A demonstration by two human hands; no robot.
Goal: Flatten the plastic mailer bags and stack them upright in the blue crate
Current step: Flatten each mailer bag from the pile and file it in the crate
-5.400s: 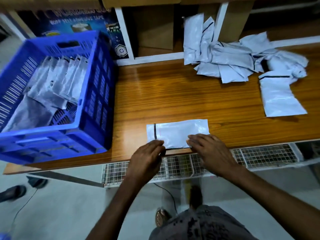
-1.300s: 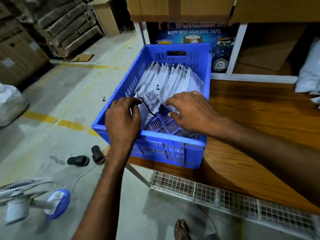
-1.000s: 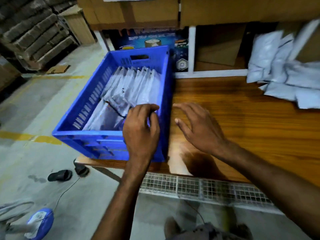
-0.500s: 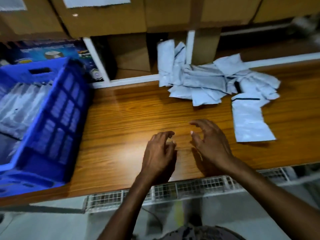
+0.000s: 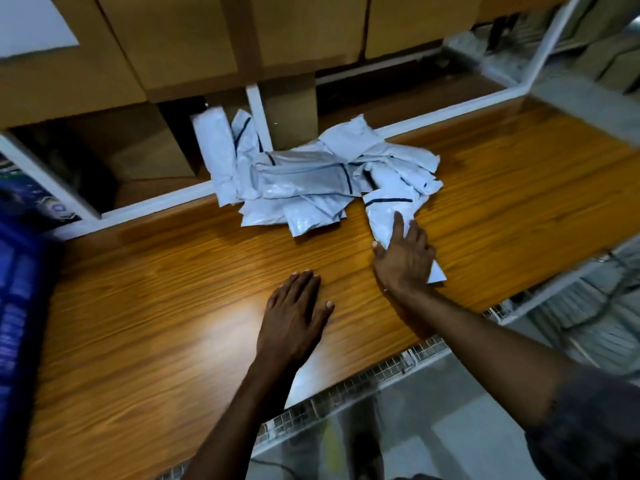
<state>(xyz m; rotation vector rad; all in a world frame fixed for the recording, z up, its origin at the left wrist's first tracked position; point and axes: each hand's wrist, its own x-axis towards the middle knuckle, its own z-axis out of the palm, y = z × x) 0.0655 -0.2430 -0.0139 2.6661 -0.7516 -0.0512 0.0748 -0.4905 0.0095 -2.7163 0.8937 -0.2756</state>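
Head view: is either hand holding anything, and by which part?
Nothing is gripped. The right hand lies flat, fingers straight, on the near half of the loose mailer bag; the left hand is open over the table.

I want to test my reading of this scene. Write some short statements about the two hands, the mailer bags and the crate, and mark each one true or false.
1. The right hand lies with straight fingers on a single mailer bag. True.
2. The left hand holds a bag. False: it is spread flat at the bare wooden table and holds nothing.
3. The pile of mailer bags lies at the back of the table, against the shelf frame. True.
4. The blue crate stands to the right of the hands. False: it is at the left edge of the view.
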